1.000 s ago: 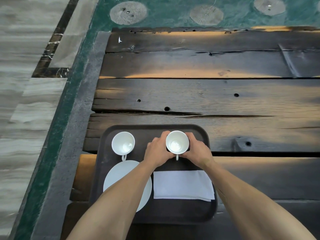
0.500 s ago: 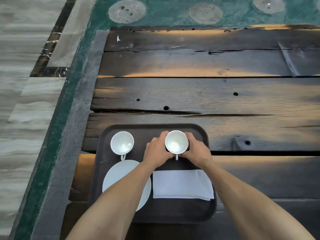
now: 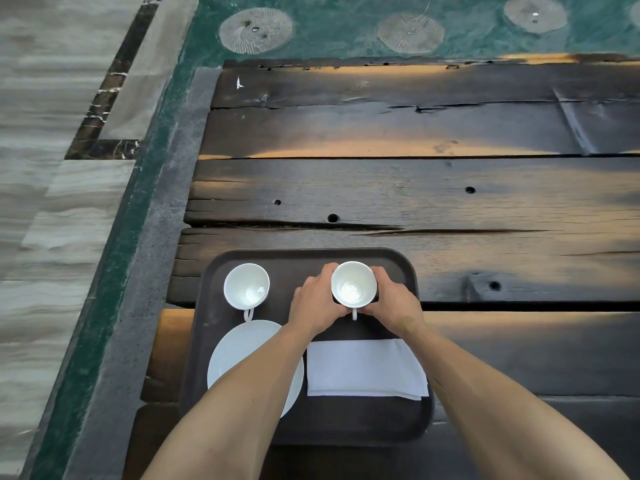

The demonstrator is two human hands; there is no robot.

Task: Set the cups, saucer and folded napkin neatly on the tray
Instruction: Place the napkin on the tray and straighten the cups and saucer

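A dark, weathered plank tabletop (image 3: pixel 415 188) fills most of the view, with pale striped floor (image 3: pixel 41 237) to its left and a green surface (image 3: pixel 346 26) bearing round ribbed discs beyond its far edge. At the near edge of the tabletop sits a dark rounded-corner tray (image 3: pixel 360 424). On the tray's near left lies a white saucer (image 3: pixel 239 355), partly covered by the left forearm. Just right of the saucer, a folded white napkin (image 3: pixel 363 368) lies flat, its edges square with the tray. At the tray's far left stands an upright white cup (image 3: pixel 246 285), its handle pointing toward the saucer and just reaching the saucer's rim. At the far right stands a second white cup (image 3: pixel 354 284), upright, its handle toward the napkin. The left hand (image 3: pixel 313 301) and right hand (image 3: pixel 394 301) flank this second cup, the fingers of both curled around its sides and gripping it. Whether the cup's base touches the tray cannot be told.
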